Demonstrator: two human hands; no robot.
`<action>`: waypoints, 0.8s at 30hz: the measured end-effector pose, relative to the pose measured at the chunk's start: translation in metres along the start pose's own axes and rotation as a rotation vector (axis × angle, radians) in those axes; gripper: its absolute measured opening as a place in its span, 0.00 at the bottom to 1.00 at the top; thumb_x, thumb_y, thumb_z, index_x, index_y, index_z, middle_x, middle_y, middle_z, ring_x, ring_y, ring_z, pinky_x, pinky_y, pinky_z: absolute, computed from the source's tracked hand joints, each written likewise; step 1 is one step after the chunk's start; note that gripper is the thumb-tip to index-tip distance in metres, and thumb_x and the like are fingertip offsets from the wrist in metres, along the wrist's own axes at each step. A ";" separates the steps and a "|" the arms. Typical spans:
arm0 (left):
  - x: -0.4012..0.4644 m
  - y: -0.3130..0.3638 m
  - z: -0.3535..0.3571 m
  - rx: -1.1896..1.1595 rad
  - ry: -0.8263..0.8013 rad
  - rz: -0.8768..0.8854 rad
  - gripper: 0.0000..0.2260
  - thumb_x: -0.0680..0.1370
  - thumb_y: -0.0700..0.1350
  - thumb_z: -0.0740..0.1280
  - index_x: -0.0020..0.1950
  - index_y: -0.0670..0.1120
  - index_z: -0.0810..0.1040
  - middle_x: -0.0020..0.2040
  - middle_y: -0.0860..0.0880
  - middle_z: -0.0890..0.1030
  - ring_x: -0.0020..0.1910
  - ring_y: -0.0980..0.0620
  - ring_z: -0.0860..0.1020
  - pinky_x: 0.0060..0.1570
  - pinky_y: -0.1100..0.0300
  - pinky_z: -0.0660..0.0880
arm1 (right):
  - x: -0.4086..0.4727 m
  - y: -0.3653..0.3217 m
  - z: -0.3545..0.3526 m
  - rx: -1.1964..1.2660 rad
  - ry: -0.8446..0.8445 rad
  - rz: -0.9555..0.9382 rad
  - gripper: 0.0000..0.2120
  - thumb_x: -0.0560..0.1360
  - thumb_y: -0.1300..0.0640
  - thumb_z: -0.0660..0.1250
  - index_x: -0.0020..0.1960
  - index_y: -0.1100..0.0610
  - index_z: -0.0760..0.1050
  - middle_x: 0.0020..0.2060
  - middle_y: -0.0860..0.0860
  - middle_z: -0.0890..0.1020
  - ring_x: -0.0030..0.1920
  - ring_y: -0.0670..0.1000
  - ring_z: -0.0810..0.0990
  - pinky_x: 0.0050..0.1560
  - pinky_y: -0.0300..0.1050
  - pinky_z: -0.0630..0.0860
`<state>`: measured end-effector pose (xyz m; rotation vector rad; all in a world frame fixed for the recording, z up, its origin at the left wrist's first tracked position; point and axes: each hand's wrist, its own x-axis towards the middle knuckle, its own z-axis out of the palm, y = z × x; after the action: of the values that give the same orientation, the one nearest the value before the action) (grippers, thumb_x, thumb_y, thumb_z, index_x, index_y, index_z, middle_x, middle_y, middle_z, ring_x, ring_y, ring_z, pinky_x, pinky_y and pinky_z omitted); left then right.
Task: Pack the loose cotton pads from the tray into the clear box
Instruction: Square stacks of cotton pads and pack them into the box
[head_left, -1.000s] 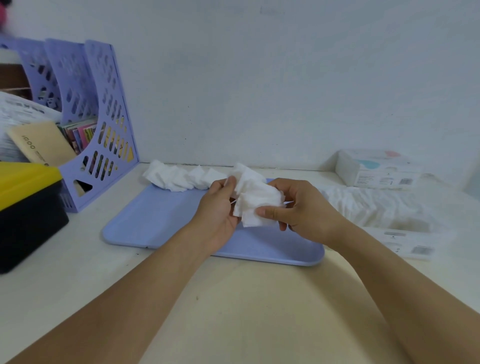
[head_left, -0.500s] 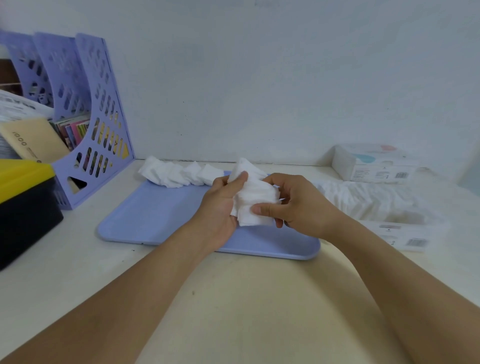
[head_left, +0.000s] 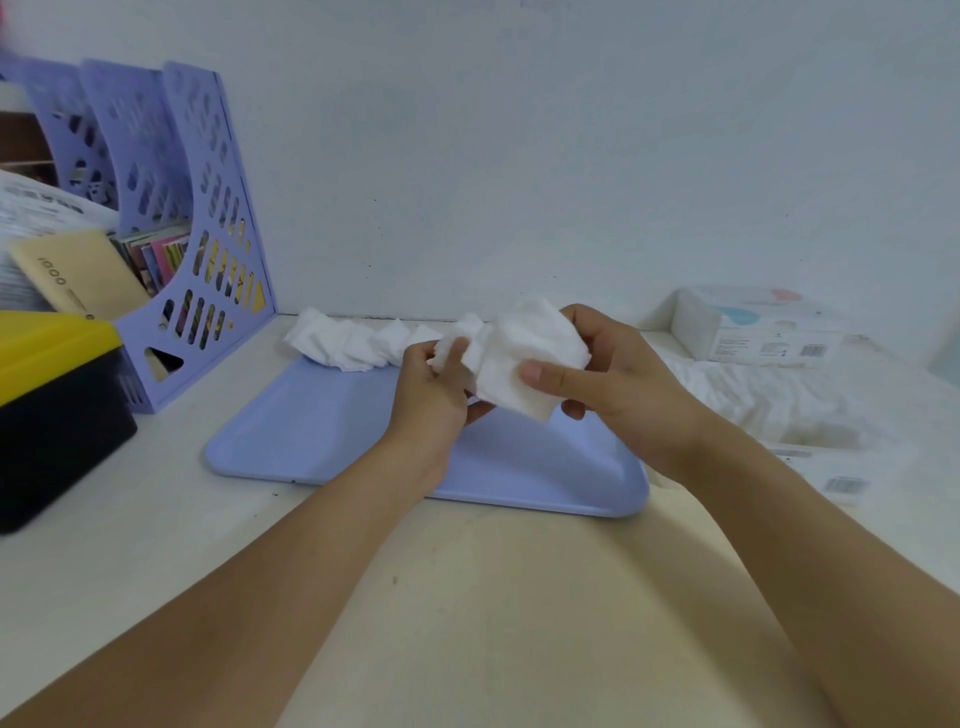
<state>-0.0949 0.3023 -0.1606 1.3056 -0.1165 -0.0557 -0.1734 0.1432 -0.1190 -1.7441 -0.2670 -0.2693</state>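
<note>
My desk (head_left: 467, 597): pale cream top against white wall. On it: lilac tray (head_left: 322, 441) at centre, purple file rack (head_left: 208, 291) back left, yellow-lidded black box (head_left: 57, 405) left, clear box (head_left: 810, 441) right, white carton (head_left: 763, 327) behind that.

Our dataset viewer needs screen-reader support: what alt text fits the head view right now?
Both hands, left hand and right hand, hold a bunch of white cotton pads above a blue tray. More pads line its far edge; the clear box sits right.
</note>
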 end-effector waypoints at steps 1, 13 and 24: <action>-0.001 0.000 0.001 0.016 -0.014 0.009 0.12 0.82 0.44 0.67 0.64 0.44 0.71 0.63 0.44 0.78 0.60 0.45 0.80 0.41 0.58 0.83 | -0.001 -0.001 0.000 0.067 -0.026 0.024 0.22 0.70 0.59 0.77 0.59 0.66 0.74 0.41 0.51 0.80 0.39 0.50 0.78 0.33 0.41 0.72; -0.007 0.008 0.003 -0.262 -0.168 -0.290 0.13 0.82 0.47 0.66 0.62 0.40 0.77 0.55 0.43 0.84 0.51 0.46 0.84 0.46 0.50 0.84 | -0.003 -0.006 -0.010 0.486 -0.022 0.334 0.17 0.73 0.50 0.71 0.58 0.57 0.79 0.54 0.56 0.77 0.40 0.48 0.75 0.37 0.39 0.70; -0.010 0.003 0.006 -0.019 -0.261 -0.129 0.16 0.85 0.53 0.59 0.65 0.46 0.78 0.59 0.48 0.85 0.59 0.50 0.83 0.62 0.52 0.78 | -0.001 0.003 -0.004 0.504 -0.102 0.445 0.18 0.74 0.52 0.71 0.60 0.60 0.80 0.50 0.55 0.80 0.47 0.53 0.78 0.48 0.45 0.77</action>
<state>-0.1056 0.2980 -0.1566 1.2811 -0.2543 -0.3368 -0.1731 0.1386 -0.1216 -1.2735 -0.0087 0.1994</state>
